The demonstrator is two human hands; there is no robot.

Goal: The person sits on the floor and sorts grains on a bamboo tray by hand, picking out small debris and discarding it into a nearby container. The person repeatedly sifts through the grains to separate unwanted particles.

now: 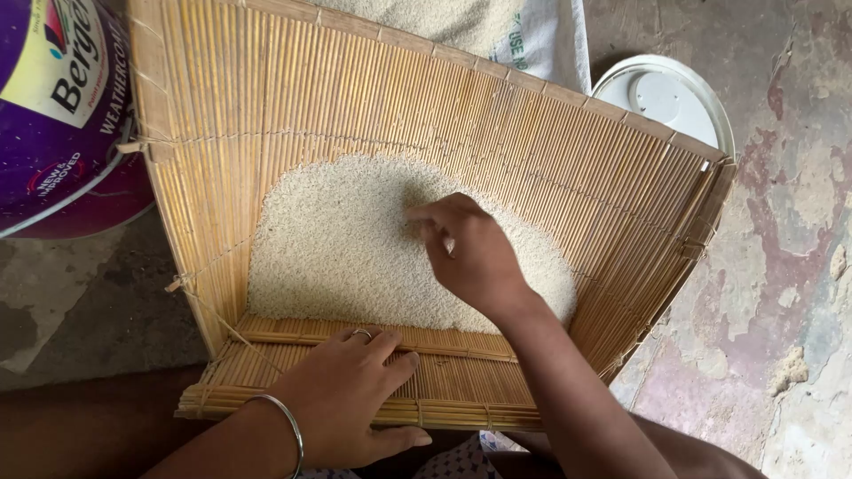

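Observation:
A woven bamboo winnowing tray (266,98) lies in front of me with a flat heap of white rice (337,239) in its near half. My right hand (466,253) rests on the rice, fingers curled and pinched together near the top of the heap; I cannot tell whether grains are between the fingertips. My left hand (351,399), with a ring and a metal bangle on the wrist, grips the tray's near rim, fingers on top and thumb under the edge.
A large purple paint bucket (53,106) stands at the upper left, touching the tray's corner. A sack of rice (497,27) sits behind the tray. A white round lid (666,98) lies on the worn concrete floor (781,266) at the upper right.

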